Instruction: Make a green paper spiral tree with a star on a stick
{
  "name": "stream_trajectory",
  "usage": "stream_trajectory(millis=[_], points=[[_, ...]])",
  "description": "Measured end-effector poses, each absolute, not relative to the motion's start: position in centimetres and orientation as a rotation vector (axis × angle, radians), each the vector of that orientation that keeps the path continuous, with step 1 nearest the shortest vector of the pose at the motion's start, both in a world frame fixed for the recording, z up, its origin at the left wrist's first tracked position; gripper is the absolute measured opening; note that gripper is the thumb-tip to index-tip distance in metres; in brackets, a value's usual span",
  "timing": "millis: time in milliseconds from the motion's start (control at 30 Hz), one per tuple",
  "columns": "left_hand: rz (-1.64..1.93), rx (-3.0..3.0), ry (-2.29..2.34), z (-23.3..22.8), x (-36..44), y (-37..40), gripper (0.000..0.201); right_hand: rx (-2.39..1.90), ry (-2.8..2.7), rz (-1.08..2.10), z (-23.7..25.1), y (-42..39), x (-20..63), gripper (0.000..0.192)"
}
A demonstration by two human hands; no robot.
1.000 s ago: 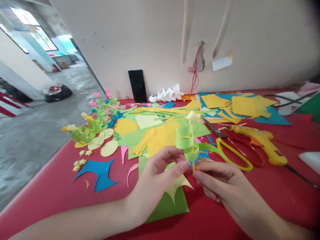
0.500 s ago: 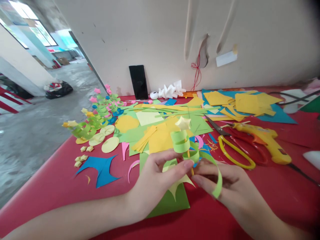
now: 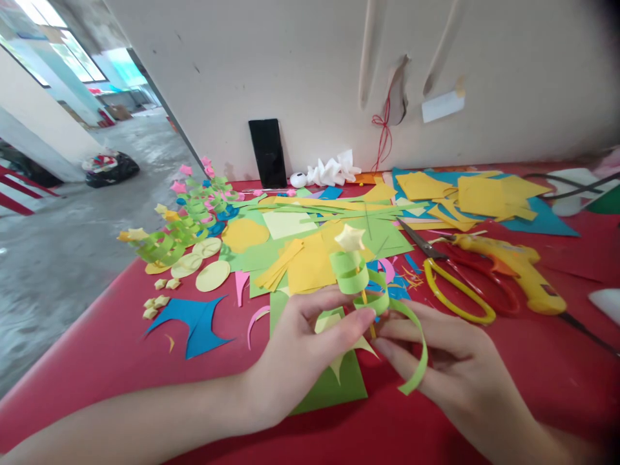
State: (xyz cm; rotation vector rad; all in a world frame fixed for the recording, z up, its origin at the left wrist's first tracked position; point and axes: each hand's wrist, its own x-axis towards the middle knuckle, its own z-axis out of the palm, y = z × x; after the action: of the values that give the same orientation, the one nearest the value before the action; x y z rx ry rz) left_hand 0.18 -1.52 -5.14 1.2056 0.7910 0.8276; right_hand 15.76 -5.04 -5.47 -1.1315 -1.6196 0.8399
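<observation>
A pale yellow paper star [image 3: 350, 237] tops a thin yellow stem [image 3: 364, 297] in front of me. Around the stem curls a light green paper strip [image 3: 349, 274]; its loose end arcs down over my right fingers. My left hand [image 3: 305, 352] pinches a lower turn of the strip against the stem between thumb and fingers. My right hand [image 3: 455, 361] grips the stem's lower part, its fingertips partly hidden behind the strip. Under the hands lie a green sheet [image 3: 339, 387] and pale yellow paper offcuts.
Scissors [image 3: 460, 290] and a yellow glue gun [image 3: 513, 258] lie at right. Yellow and green papers [image 3: 310, 265] spread across the red table. At left are finished curly paper stems [image 3: 194, 213], pale discs [image 3: 213, 276], small stars and a blue offcut [image 3: 194, 326]. A phone [image 3: 268, 153] leans on the wall.
The strip's loose end has swung slightly down and to the left. My right fingers have shifted a little on the stem, and the star is tipped slightly further left.
</observation>
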Motion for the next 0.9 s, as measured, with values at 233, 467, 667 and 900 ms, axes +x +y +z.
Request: stream_trajectory(millis=[233,467,667,900], points=[[0.797,1.201,0.798,-5.3,0.17,-1.4,0.018,-1.079,-1.563,0.824,-6.11,-4.89,15.78,0.013],[0.79,1.198,0.806,-5.27,0.04,-1.61,0.016,-1.07,-1.572,0.797,-6.1,-5.06,15.76,0.017],[0.757,1.223,0.872,-5.57,-0.01,-1.47,0.02,-1.124,-1.588,0.776,-6.34,-5.0,15.86,0.009],[0.777,1.211,0.851,-5.75,0.1,-1.35,0.019,-1.136,-1.46,1.0,-6.26,-5.24,15.84,0.012]])
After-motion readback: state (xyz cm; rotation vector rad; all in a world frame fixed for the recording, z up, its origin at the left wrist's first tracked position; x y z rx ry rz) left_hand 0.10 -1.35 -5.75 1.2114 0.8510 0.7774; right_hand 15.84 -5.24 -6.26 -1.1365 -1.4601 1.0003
